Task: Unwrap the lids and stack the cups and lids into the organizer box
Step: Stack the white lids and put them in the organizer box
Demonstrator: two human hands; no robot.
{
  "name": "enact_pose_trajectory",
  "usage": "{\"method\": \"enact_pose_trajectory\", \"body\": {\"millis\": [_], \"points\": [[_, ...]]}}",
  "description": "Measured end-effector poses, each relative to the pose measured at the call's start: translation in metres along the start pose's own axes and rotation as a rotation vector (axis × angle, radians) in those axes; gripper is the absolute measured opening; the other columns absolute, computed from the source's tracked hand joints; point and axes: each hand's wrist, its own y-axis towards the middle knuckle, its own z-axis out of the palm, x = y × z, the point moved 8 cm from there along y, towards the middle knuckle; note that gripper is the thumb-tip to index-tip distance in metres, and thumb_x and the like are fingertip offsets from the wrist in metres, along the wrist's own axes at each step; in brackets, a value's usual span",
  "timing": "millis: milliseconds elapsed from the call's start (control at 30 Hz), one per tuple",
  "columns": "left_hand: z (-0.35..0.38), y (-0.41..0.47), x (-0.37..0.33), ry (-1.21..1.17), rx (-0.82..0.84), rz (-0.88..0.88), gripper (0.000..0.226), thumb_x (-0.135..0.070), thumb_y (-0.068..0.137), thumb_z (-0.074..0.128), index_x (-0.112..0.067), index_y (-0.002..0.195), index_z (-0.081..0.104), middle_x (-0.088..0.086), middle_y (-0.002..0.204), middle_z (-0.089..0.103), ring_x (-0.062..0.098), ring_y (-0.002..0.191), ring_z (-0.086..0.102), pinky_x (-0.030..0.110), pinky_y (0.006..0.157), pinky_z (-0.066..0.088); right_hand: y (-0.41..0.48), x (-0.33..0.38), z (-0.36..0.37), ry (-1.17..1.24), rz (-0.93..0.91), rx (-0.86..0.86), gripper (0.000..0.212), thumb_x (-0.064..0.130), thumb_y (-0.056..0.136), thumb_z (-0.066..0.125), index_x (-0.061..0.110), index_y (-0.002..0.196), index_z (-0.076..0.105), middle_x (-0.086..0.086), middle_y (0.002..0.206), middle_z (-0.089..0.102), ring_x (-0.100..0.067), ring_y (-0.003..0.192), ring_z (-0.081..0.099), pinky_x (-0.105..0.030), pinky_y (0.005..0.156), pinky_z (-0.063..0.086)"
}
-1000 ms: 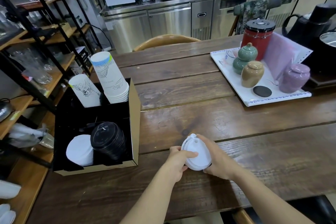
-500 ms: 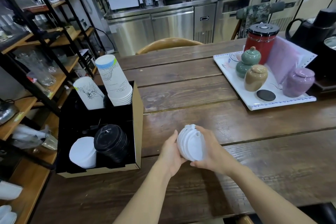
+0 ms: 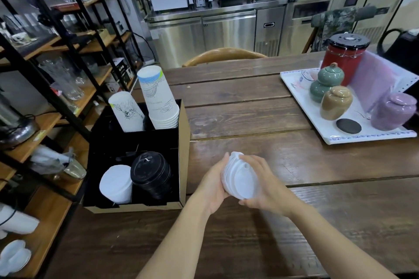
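A small stack of white lids (image 3: 240,178) lies on its side just above the wooden table, held between both hands. My left hand (image 3: 214,184) cups its left end and my right hand (image 3: 266,184) presses on its right face. To the left stands the black-lined cardboard organizer box (image 3: 184,154). Its front compartments hold a stack of white lids (image 3: 115,183) and a stack of black lids (image 3: 150,173). The back compartments hold a single printed paper cup (image 3: 125,111) and a taller stack of printed cups (image 3: 158,97), all upside down.
A white tray (image 3: 317,120) at the right carries a red canister (image 3: 344,55), green, tan and purple jars and a black coaster. A wooden chair back (image 3: 223,55) stands at the table's far edge. Black-framed wooden shelves (image 3: 68,88) with glassware run along the left.
The lid stack was lifted off the table and turned on its side between both hands. It has shifted slightly left toward the box. The view also moved closer.
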Motion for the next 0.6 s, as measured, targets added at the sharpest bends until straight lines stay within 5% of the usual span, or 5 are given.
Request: {"method": "enact_pose_trajectory", "body": {"millis": [133, 233, 333, 500, 600], "points": [[-0.005, -0.009, -0.019, 0.101, 0.023, 0.083, 0.076, -0.034, 0.059, 0.082, -0.014, 0.126, 0.050, 0.014, 0.125, 0.062, 0.026, 0.106, 0.063, 0.033, 0.072, 0.053, 0.013, 0.013, -0.002, 0.055, -0.044, -0.044, 0.100, 0.031, 0.058, 0.082, 0.054, 0.129, 0.016, 0.005, 0.140, 0.024, -0.001, 0.130, 0.024, -0.012, 0.097, 0.032], [-0.015, -0.018, -0.036, 0.193, -0.072, 0.183, 0.068, -0.019, 0.059, 0.080, -0.016, 0.119, 0.049, 0.003, 0.111, 0.064, 0.019, 0.103, 0.063, 0.029, 0.074, 0.053, 0.023, 0.031, 0.000, 0.092, -0.090, -0.061, 0.100, 0.023, 0.060, 0.085, 0.050, 0.130, 0.018, 0.017, 0.139, 0.023, 0.016, 0.125, 0.019, -0.005, 0.092, 0.031], [-0.032, -0.029, -0.059, 0.131, -0.154, 0.313, 0.054, -0.009, 0.068, 0.077, -0.011, 0.116, 0.052, 0.001, 0.101, 0.065, 0.015, 0.092, 0.064, 0.022, 0.064, 0.053, 0.034, 0.050, 0.003, 0.185, -0.097, -0.067, 0.106, 0.030, 0.057, 0.086, 0.055, 0.129, 0.013, 0.041, 0.130, 0.018, 0.014, 0.125, 0.026, -0.009, 0.095, 0.038], [-0.069, -0.050, -0.093, -0.072, -0.104, 0.397, 0.048, -0.012, 0.069, 0.073, 0.000, 0.115, 0.062, 0.017, 0.105, 0.066, 0.034, 0.094, 0.063, 0.030, 0.049, 0.050, 0.060, 0.089, 0.011, 0.227, -0.086, -0.045, 0.107, 0.029, 0.058, 0.087, 0.048, 0.135, 0.015, 0.022, 0.131, 0.026, 0.021, 0.113, 0.030, 0.006, 0.083, 0.031], [-0.095, -0.065, -0.109, -0.165, -0.088, 0.421, 0.037, -0.011, 0.074, 0.068, 0.000, 0.109, 0.065, 0.017, 0.099, 0.067, 0.031, 0.084, 0.066, 0.032, 0.052, 0.047, 0.077, 0.122, 0.023, 0.205, -0.156, -0.025, 0.100, 0.029, 0.060, 0.086, 0.062, 0.125, 0.018, 0.041, 0.125, 0.027, 0.022, 0.113, 0.032, 0.004, 0.088, 0.030]]}}
